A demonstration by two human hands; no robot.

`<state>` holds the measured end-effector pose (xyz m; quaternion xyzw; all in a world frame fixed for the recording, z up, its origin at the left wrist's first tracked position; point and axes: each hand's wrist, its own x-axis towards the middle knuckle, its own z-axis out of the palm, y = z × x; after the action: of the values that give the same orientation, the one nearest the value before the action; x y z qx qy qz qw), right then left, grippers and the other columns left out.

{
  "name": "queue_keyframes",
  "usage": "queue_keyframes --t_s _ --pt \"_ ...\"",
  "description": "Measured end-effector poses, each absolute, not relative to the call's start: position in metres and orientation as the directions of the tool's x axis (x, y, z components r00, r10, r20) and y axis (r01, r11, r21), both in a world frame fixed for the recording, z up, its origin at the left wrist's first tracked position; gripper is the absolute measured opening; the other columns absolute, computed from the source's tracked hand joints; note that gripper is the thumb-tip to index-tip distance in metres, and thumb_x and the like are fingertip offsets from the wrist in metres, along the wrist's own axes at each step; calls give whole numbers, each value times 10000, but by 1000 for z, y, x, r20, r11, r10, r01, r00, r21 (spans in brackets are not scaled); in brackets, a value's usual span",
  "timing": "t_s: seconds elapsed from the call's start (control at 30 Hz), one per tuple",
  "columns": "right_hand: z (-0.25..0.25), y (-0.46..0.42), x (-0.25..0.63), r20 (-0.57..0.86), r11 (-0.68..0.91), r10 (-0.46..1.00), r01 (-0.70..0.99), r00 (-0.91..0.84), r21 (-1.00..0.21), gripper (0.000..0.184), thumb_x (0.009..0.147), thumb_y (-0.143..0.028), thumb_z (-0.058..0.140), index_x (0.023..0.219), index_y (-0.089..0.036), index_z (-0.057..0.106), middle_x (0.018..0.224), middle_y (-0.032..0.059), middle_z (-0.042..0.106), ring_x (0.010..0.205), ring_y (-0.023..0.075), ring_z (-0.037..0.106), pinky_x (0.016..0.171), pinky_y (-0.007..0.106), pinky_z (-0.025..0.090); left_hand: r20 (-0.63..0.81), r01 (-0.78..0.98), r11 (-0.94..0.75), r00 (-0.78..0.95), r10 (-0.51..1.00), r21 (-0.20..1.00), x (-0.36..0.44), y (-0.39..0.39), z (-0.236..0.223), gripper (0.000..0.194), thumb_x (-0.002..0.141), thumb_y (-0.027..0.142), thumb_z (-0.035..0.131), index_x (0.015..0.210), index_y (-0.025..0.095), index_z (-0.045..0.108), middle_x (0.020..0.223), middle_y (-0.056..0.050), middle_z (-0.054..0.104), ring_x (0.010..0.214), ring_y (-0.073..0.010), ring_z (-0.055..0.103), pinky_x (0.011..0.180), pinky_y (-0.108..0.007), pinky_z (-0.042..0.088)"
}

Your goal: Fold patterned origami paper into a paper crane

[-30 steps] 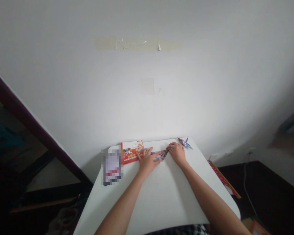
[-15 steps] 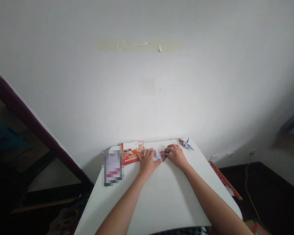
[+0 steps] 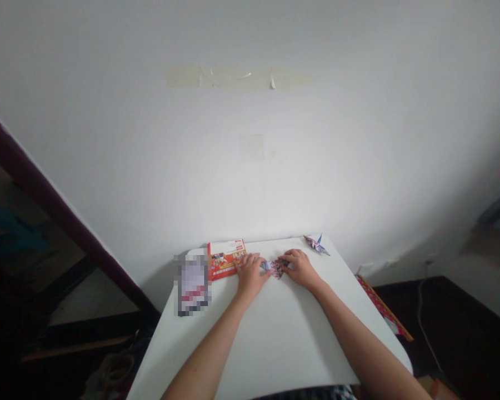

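A small piece of patterned, folded paper [image 3: 277, 270] lies between my two hands on the white table. My left hand [image 3: 250, 273] has its thumb and index finger closed on the paper's left side, while its other fingers reach over the corner of a red and white printed packet [image 3: 224, 269]. From the right, my right hand [image 3: 300, 269] pinches the paper's other edge with bent fingers. The fingers cover parts of the paper, so its full shape is hidden. Beyond my right hand rests a folded paper crane [image 3: 316, 244] in a similar blue, white and red print.
A blurred-out, phone-shaped object [image 3: 193, 285] is at the left edge of the white table [image 3: 275, 344]. The wall [image 3: 250, 189] rises directly behind the table. A dark purple-framed opening [image 3: 66, 208] stands at left. A cable [image 3: 421, 311] runs down to the dark floor at right.
The paper has shifted slightly and shows a different outline between the fingers. My right hand has moved a little lower, and the left fingers have drawn somewhat closer together.
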<state>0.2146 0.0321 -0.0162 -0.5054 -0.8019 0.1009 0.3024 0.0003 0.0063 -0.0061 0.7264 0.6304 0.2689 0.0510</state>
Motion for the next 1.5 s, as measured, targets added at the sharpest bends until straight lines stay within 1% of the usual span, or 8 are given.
queue_keyframes --t_s 0.23,0.4,0.63,0.8,1.0,1.17,1.33,1.5 --pt "-20 33 213 410 480 862 743 -299 -467 215 918 -346 717 1113 -290 789 1059 84 680 1080 264 587 985 415 455 360 874 -251 96 928 417 0 4 -4 322 784 328 834 1091 317 738 1376 -50 669 1400 -362 483 1191 -767 226" --pt "-20 34 214 407 483 864 719 -297 -500 115 905 -251 706 984 -255 789 1033 79 686 1051 260 584 962 405 449 382 863 -289 124 916 413 0 2 -3 315 778 306 835 1077 321 738 1377 -54 664 1401 -366 475 1178 -751 259" --pt "-18 37 216 453 473 866 638 -211 -608 34 862 -233 700 847 -227 730 934 61 710 1001 255 606 925 375 455 537 836 -362 98 838 413 -2 8 -14 545 789 271 811 1288 274 591 1361 -101 652 1345 -328 531 1183 -632 312" --pt "-18 39 214 491 446 869 529 -63 -722 165 883 -381 661 815 -233 687 922 62 727 974 257 631 939 397 466 617 809 -363 0 787 463 -2 13 -18 525 801 233 790 1276 218 570 1319 -130 653 1307 -322 563 1181 -622 315" --pt "-16 33 206 385 339 920 341 74 -876 303 877 -525 632 806 -232 661 1081 92 765 1047 270 682 998 428 474 562 771 -393 55 825 502 4 7 -10 136 853 208 742 965 281 767 1282 -53 688 1303 -296 558 1193 -621 299" --pt "-12 26 197 341 330 940 220 16 -918 363 866 -580 637 777 -229 610 1141 105 775 1041 260 710 963 404 514 506 759 -373 68 860 533 10 3 -5 164 873 221 729 952 326 827 1252 -34 742 1316 -300 553 1208 -655 264" --pt "-13 24 190 315 325 946 195 -80 -925 408 840 -633 658 816 -227 618 991 90 790 938 249 723 883 387 557 439 793 -319 73 895 519 11 0 -2 209 896 279 713 1060 359 816 1317 -36 726 1353 -322 534 1210 -712 229" --pt "-15 23 189 326 345 937 198 -121 -918 423 885 -633 595 879 -218 675 1031 90 788 982 254 724 942 407 552 405 808 -293 74 911 511 12 1 -1 225 901 283 708 1088 356 809 1346 -39 714 1361 -325 525 1213 -714 221"
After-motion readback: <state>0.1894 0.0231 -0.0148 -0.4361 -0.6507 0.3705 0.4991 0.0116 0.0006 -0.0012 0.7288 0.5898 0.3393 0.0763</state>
